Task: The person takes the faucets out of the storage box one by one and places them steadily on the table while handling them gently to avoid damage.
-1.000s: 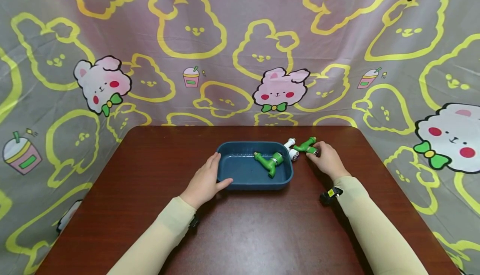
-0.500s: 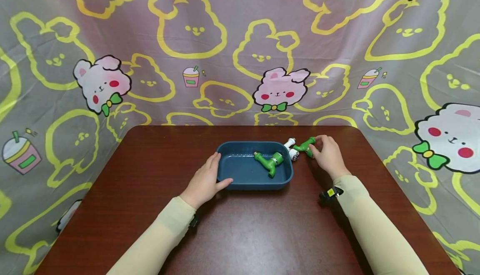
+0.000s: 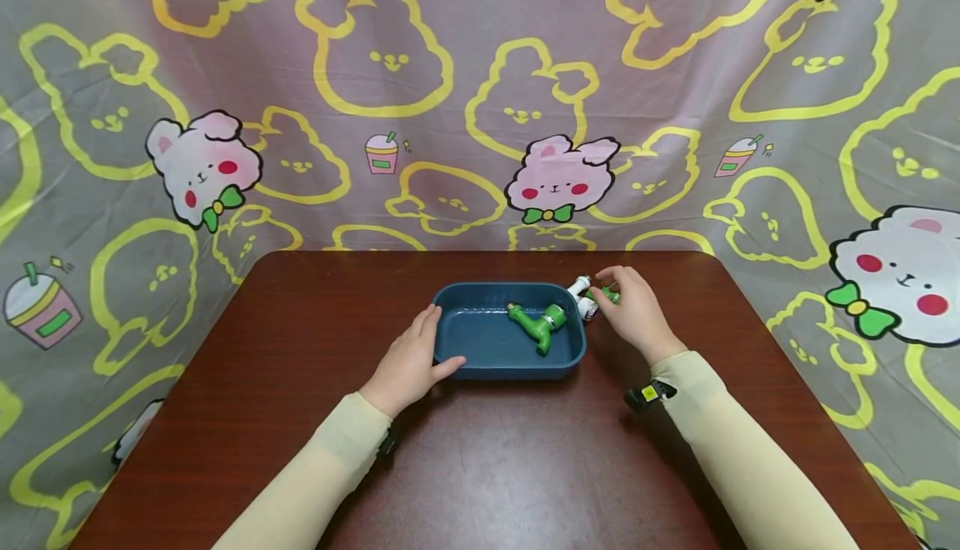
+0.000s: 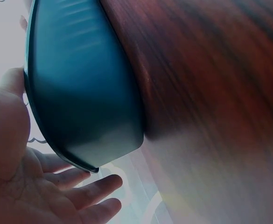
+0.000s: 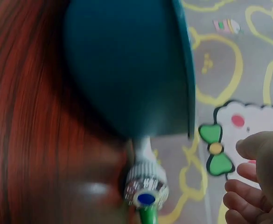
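A dark blue rectangular tub (image 3: 502, 373) stands on the table, and a green faucet (image 3: 537, 332) lies inside it. My left hand (image 3: 408, 367) rests at the tub's left end, fingers and thumb extended along the rim. Outside the right end, a white faucet (image 3: 580, 286) lies against the tub. Beside it is a second green faucet (image 3: 612, 294), partly hidden behind my right hand (image 3: 636, 310). That hand hovers over these two with loosely bent fingers and nothing between them. In the right wrist view, the white faucet's ridged end (image 5: 145, 179) sits below the fingers' level.
The brown wooden table (image 3: 480, 458) has its back edge close behind the tub. A curtain (image 3: 442, 100) printed with cartoon rabbits hangs around the back and sides. Each wrist wears a dark strap, such as the right wristband (image 3: 649, 394).
My right hand has let go of the outer green faucet and moved left, over it and toward the white faucet. The left hand and tub stay where they were.
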Motion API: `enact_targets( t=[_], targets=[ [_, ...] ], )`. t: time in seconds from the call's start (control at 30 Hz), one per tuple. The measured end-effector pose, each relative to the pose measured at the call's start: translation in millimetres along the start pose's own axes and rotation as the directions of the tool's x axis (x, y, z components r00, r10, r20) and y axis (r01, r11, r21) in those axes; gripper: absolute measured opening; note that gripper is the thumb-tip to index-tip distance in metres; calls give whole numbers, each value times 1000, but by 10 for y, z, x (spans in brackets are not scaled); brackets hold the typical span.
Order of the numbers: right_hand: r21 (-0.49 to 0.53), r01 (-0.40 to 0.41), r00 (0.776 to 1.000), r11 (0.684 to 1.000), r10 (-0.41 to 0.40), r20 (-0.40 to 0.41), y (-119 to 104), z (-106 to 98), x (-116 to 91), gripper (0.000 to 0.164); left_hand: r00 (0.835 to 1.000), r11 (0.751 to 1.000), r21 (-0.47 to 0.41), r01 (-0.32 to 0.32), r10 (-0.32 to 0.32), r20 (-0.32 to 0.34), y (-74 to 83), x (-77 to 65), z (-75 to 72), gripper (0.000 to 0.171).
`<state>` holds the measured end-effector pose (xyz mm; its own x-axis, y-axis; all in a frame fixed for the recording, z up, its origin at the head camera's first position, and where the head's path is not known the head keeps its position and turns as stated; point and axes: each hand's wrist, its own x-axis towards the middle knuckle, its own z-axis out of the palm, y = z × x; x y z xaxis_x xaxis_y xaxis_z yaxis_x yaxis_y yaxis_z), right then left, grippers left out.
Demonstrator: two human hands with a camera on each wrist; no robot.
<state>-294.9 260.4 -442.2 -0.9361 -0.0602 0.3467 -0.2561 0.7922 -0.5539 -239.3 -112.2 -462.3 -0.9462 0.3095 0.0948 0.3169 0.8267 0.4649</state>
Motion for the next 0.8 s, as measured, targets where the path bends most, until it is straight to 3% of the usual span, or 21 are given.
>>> enact_targets(
  t=[0.5,0.67,0.8],
  targets=[
    [1,186,970,982,-184,157,-379,85,-74,30,1000,1000,6,-10,10,-6,-16,17,4,96],
    [-21,243,947,970,-232,222,-462,101,-69,31,1000,1000,6,-21,21,-16,-26,26,16,96],
    [-53,308,916,950,-280,287,-495,126,-65,32,1000,1000,5,-21,21,-17,-26,25,16,96]
  ],
)
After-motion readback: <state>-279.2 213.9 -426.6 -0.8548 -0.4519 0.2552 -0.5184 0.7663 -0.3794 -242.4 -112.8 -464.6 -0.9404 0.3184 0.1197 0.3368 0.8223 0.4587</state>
